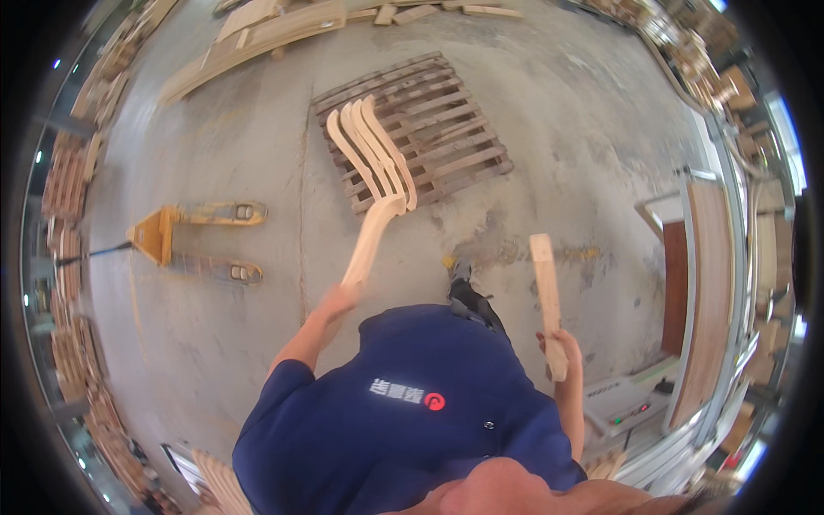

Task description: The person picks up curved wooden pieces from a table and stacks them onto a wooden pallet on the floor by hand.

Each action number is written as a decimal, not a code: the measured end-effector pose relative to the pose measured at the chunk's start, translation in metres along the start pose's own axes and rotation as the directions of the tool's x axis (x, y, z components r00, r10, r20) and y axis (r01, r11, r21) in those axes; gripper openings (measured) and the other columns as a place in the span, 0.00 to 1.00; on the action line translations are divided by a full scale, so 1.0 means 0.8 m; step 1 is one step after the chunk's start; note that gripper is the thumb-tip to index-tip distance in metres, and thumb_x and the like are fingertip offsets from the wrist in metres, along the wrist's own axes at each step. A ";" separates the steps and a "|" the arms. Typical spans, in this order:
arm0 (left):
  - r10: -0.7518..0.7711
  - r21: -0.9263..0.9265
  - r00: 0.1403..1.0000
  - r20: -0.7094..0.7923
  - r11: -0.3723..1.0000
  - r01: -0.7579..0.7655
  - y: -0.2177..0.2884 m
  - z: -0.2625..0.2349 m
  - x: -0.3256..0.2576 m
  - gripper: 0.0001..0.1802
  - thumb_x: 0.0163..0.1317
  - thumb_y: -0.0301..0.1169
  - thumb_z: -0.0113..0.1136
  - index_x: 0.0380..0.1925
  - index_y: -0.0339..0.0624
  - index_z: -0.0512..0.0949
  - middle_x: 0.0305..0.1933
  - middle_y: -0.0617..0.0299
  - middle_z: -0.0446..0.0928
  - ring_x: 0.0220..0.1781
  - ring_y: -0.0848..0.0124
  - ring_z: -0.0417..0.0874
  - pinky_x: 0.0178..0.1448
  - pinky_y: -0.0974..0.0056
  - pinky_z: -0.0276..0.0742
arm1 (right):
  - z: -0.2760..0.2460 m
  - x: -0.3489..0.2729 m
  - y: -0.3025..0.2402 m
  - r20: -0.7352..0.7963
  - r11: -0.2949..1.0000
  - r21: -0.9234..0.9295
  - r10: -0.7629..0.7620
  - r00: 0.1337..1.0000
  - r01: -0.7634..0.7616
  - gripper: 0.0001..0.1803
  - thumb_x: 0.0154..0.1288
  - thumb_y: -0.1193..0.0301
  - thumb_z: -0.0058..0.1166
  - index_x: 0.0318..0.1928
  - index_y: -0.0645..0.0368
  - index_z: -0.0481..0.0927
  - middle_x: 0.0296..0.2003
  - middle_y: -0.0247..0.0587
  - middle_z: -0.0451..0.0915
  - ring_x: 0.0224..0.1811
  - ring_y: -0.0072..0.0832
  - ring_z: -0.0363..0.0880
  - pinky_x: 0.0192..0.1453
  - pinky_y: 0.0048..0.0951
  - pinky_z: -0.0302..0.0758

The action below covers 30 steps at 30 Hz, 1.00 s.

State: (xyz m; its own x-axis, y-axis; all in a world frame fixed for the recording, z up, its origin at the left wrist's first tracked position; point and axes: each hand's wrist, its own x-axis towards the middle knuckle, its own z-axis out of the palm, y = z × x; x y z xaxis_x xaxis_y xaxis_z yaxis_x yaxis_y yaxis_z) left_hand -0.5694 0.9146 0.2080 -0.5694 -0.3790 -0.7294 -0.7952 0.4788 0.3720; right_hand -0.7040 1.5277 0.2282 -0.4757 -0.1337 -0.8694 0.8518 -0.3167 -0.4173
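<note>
I've got the pallet (468,160) ahead, curved wooden pieces (367,150) lined up on it, closer to the left fingers (347,295). Those grip another curved one (371,236), long axis pointing their way; right fingers (567,342) clutch a straight board (546,279).

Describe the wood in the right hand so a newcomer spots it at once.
Find the navy shirt at the bottom. To its upper right, the right hand holds a pale wooden bar. It is nearly straight, unlike the curved pieces on the pallet.
</note>
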 end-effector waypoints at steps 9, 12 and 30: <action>-0.476 -0.265 0.867 -0.144 0.863 0.430 -0.071 0.112 -0.041 0.25 0.42 0.43 0.76 0.33 0.33 0.85 0.35 0.44 0.85 0.37 0.54 0.88 0.42 0.53 0.83 | 0.216 0.240 -0.188 0.167 0.893 -0.399 0.293 0.941 -0.207 0.31 0.63 0.70 0.48 0.64 0.67 0.58 0.43 0.63 0.79 0.32 0.38 0.82 0.34 0.36 0.84; -0.499 -0.366 0.866 0.000 0.806 0.465 -0.062 0.148 -0.052 0.20 0.51 0.44 0.70 0.38 0.42 0.87 0.37 0.44 0.85 0.42 0.51 0.88 0.47 0.50 0.83 | 0.294 0.272 -0.219 0.140 0.807 -0.548 0.347 0.927 -0.220 0.31 0.62 0.70 0.49 0.65 0.65 0.59 0.43 0.60 0.80 0.32 0.37 0.82 0.33 0.36 0.83; -0.067 -0.336 0.929 0.363 0.921 0.198 -0.016 0.120 0.050 0.14 0.57 0.32 0.61 0.42 0.37 0.83 0.37 0.46 0.85 0.39 0.54 0.88 0.42 0.52 0.81 | 0.620 0.468 -0.262 0.289 0.066 -0.953 -0.097 0.952 0.296 0.33 0.46 0.72 0.60 0.58 0.62 0.75 0.40 0.41 0.82 0.42 0.28 0.79 0.48 0.33 0.76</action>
State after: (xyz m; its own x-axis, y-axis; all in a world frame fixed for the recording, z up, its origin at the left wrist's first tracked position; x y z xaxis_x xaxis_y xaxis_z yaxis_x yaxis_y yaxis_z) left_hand -0.5622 0.9694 0.1185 -0.4006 -0.0968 -0.9111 -0.9147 0.0996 0.3916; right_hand -1.1696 1.0786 0.1215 -0.5990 -0.3683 -0.7110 0.1247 0.8342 -0.5371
